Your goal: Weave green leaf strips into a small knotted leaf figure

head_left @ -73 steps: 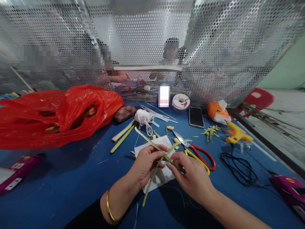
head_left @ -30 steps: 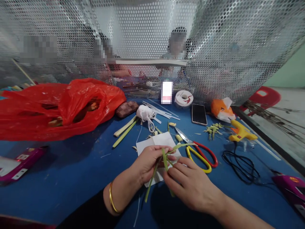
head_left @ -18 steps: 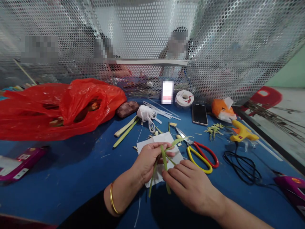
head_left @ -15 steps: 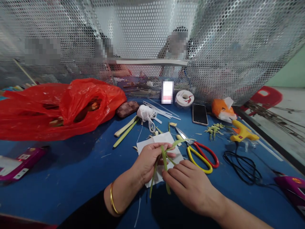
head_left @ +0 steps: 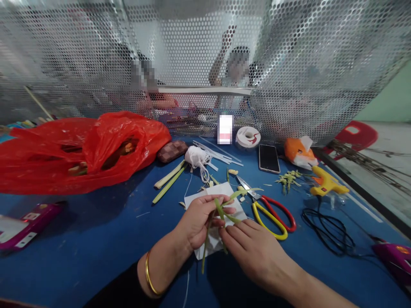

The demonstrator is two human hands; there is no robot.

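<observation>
Crossed green leaf strips [head_left: 220, 208] are pinched in my left hand [head_left: 199, 218], above a white paper sheet [head_left: 210, 248]. A gold bracelet circles that wrist. My right hand [head_left: 258, 252] has its fingers closed on a hanging strip, just right of the crossing. One strip points to the upper right, and another hangs down below my left hand. Scissors [head_left: 272, 216] with red and yellow handles lie open beyond my right hand, their blades near pale plant scraps [head_left: 241, 190]. The fingertips of my right hand are partly hidden.
Around the blue table [head_left: 122, 239] lie a red bag [head_left: 80, 149], white string [head_left: 197, 157], stalks [head_left: 169, 184], a tape roll [head_left: 248, 137], a phone [head_left: 269, 158], a yellow glue gun [head_left: 327, 182] and its black cord. Behind a perforated screen, a person [head_left: 237, 70] sits.
The view has tilted slightly, so the table things sit lower. My right hand has shifted a little at the strips. The person behind the screen now has an arm raised.
</observation>
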